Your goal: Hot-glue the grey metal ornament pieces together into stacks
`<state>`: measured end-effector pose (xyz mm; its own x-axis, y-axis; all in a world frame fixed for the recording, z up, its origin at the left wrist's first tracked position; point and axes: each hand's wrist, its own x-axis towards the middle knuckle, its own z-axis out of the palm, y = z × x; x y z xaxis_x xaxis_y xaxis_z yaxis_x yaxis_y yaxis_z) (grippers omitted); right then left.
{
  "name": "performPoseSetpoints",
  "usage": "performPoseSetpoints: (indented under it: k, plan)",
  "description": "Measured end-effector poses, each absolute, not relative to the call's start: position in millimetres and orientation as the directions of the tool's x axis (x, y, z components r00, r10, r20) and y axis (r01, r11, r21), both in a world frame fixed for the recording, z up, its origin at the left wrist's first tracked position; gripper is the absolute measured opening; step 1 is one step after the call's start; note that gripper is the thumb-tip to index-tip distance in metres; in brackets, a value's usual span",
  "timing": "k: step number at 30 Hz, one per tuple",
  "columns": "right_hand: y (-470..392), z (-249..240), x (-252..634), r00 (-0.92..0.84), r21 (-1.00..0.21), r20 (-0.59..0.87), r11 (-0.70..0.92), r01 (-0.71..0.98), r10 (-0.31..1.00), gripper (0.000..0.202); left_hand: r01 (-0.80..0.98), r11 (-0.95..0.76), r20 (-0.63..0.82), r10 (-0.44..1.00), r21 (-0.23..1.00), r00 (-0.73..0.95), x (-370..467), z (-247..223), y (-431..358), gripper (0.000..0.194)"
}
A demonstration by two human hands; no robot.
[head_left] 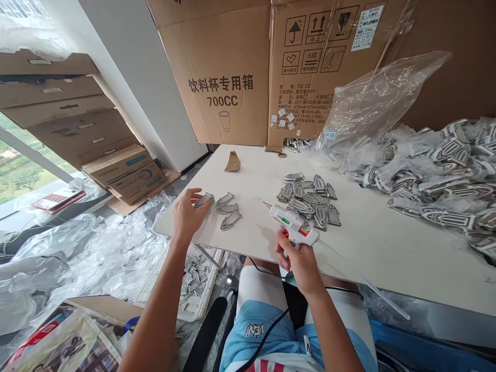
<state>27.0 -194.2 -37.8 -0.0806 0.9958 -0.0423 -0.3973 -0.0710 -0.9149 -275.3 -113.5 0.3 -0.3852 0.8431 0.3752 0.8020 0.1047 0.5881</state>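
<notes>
My right hand [296,253] is wrapped round the handle of a white glue gun [289,223] with orange parts; its nozzle points left over the table, and a long glue stick [382,295] trails from its back. At the table's left, my left hand [192,211] has its fingers round a small grey metal piece [204,200]. Just right of it lie several similar grey pieces [229,211]. A larger pile of grey pieces [310,199] sits beyond the glue gun.
On the white table [248,181] are a cardboard scrap [233,161] and a heap of plastic-wrapped pieces [445,181] at right. A big carton [232,62] stands behind. Below left are a white crate [205,305] and plastic bags [96,248]. A black cable [267,336] crosses my lap.
</notes>
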Motion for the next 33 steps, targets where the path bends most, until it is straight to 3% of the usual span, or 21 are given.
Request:
performPoseSetpoints:
  k: [5, 8, 10, 13, 17, 22, 33]
  plan:
    - [-194, -38, 24, -0.022, -0.899, -0.066, -0.069, -0.433, 0.998, 0.036, 0.843, 0.080, 0.443, 0.822, 0.533, -0.358, -273, -1, -117, 0.039]
    - [-192, -36, 19, 0.120, -0.865, -0.095, -0.022, -0.502, 0.988, 0.038, 0.891, 0.024, 0.580, 0.751, 0.453, -0.315, -255, 4, -123, 0.034]
    - [-191, -34, 16, 0.231, -0.834, -0.114, 0.034, -0.551, 0.966, 0.040, 0.872, -0.083, 0.619, 0.738, 0.482, -0.271, -232, 8, -128, 0.027]
    - [-190, -32, 13, 0.352, -0.807, -0.124, 0.112, -0.580, 0.928, 0.041, 0.792, -0.243, 0.560, 0.816, 0.560, -0.145, -188, 11, -133, 0.017]
    - [-190, -31, 12, 0.397, -0.795, -0.126, 0.147, -0.589, 0.909, 0.041, 0.714, -0.322, 0.404, 0.913, 0.622, 0.059, -137, 7, -129, 0.012]
    - [-190, -27, 15, 0.350, -0.800, -0.136, 0.105, -0.591, 0.927, 0.037, 0.721, -0.413, 0.269, 0.910, 0.556, 0.314, -113, -6, -118, 0.056]
    - [-190, -26, 18, 0.297, -0.795, -0.154, 0.060, -0.603, 0.942, 0.036, 0.683, -0.388, 0.292, 0.921, 0.620, 0.258, -121, -8, -122, 0.054]
